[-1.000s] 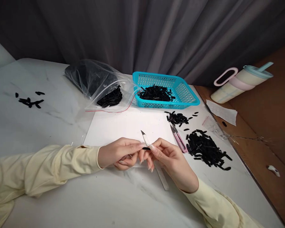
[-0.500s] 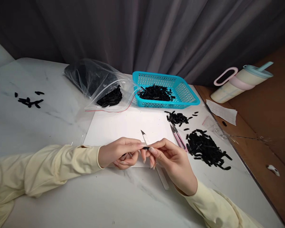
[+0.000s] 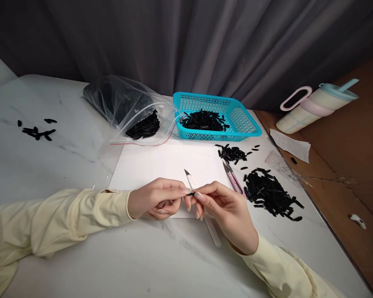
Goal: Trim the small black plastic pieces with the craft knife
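Between the thumb and fingertips of my left hand [image 3: 157, 198] and my right hand [image 3: 225, 211] I pinch one small black piece [image 3: 191, 193], the fingers of both pressed together on it. My right hand also grips a craft knife [image 3: 192, 184], its blade pointing away from me and its pale handle running out under my palm toward the desk's near edge. My hands sit over the near edge of a white sheet [image 3: 168, 165]. Just right lie pink snips [image 3: 233, 179] and a heap of black pieces [image 3: 269, 194]. Toward the desk's far edge stand a blue basket [image 3: 247, 124] and a clear bag [image 3: 133, 111].
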